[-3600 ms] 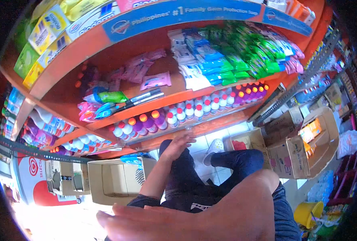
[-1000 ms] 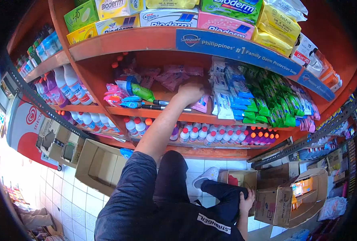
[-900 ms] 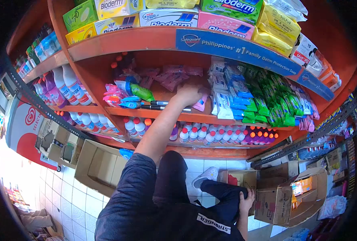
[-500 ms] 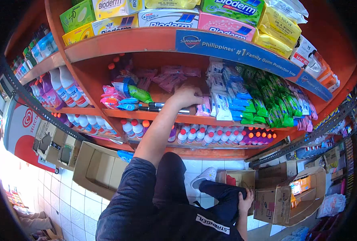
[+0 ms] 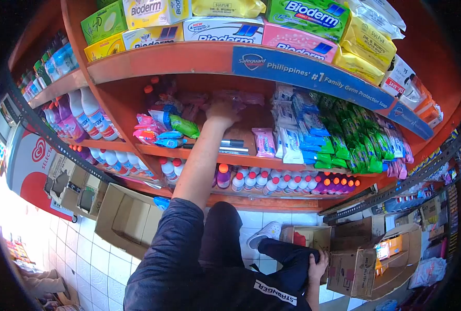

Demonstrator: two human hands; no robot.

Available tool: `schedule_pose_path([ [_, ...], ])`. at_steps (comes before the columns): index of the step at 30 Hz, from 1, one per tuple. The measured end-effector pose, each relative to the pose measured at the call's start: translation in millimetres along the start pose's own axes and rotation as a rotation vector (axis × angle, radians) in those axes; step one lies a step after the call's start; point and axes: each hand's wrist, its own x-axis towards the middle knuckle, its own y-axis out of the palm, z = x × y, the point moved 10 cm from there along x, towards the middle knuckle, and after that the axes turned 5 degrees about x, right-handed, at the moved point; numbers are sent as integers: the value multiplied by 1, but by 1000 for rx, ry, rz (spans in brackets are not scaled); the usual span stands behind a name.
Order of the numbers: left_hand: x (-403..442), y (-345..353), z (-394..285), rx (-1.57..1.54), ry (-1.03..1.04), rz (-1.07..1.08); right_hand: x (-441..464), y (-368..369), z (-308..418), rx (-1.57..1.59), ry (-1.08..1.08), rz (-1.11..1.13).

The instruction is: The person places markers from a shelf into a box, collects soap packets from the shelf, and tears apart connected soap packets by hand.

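Note:
My left hand reaches into the middle shelf, over a loose pile of pink packets; its fingers are blurred and partly hidden, so any hold on a packet cannot be made out. One pink packet stands by the shelf's front edge, beside white packets. Blue and green packets fill the right part. Dark pens lie near the front edge, left of the single pink packet. A green packet lies with pink and blue ones at the left. My right hand rests on my knee, fingers apart, holding nothing.
Boxed soaps line the shelf above, and capped bottles stand below. Cardboard boxes sit on the tiled floor at left, with more cardboard boxes at right. A person's legs show at the lower left.
My left hand has left the pink packet at the front edge and moved back and left, onto the pink pile. That packet now stands upright beside the white ones. My right hand stays on my knee.

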Motion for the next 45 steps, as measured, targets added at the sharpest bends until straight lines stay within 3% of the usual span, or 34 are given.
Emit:
schedule_pose_path([
  [2,3,18,6,-187,-63,192,-2,2,-4,0,-9,0],
  [5,2,22,1,-195,-50,261,-3,-4,3,10,-1,-4],
  [8,6,16,4,-412,-77,197,-6,-6,4,25,7,-7],
  [11,-30,-40,-24,-772,-4,90,-4,-4,1,28,16,-10],
  [16,-60,-37,-80,-373,115,161,-2,-2,2,29,8,0],
  [20,-59,-21,-84,-482,67,133,-5,-5,0,34,13,-23],
  [21,-66,-37,-91,-411,202,138,-7,-5,0,36,12,-27],
  [24,-53,-25,-71,-524,142,50,-7,-5,-2,46,17,-24],
  [31,-60,-13,-80,-401,242,280,-3,-3,2,34,23,-2],
  [37,-51,-6,-77,-416,180,219,-4,-3,-3,35,33,-5],
  [42,-53,-3,-80,-446,200,299,-4,-2,1,44,26,17],
  [43,-56,-5,-80,-423,202,304,-4,-8,7,41,-33,-74],
  [45,-55,-19,-73,-419,129,80,-3,-17,21,34,-149,-262],
])
